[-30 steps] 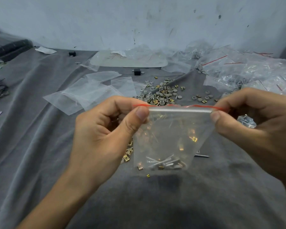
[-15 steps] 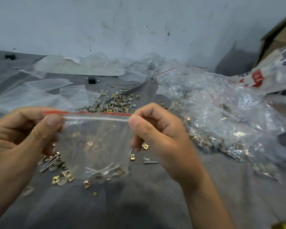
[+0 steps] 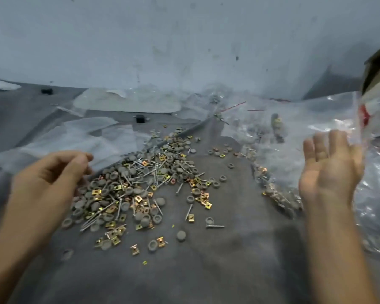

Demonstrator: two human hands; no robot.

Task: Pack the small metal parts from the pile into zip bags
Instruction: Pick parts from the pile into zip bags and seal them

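- Pile of small gold clips, grey caps and steel screws (image 3: 140, 187) looked light, loose, slippery; best pinched singly.
- Left hand (image 3: 51, 174) lay loosely curled, empty, at pile's left; right hand (image 3: 329, 172) was spread, empty, right of pile.

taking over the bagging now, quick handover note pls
Left hand: fingers curled at the edge of the flat empty clear zip bags; grip on one unclear.
Right hand: open, raised, holding nothing.
Pile of grey caps, gold clips and silver screws lies on the grey cloth between the hands.
Done: heap of filled clear bags at right.
Left: a large pile to bag and zip.
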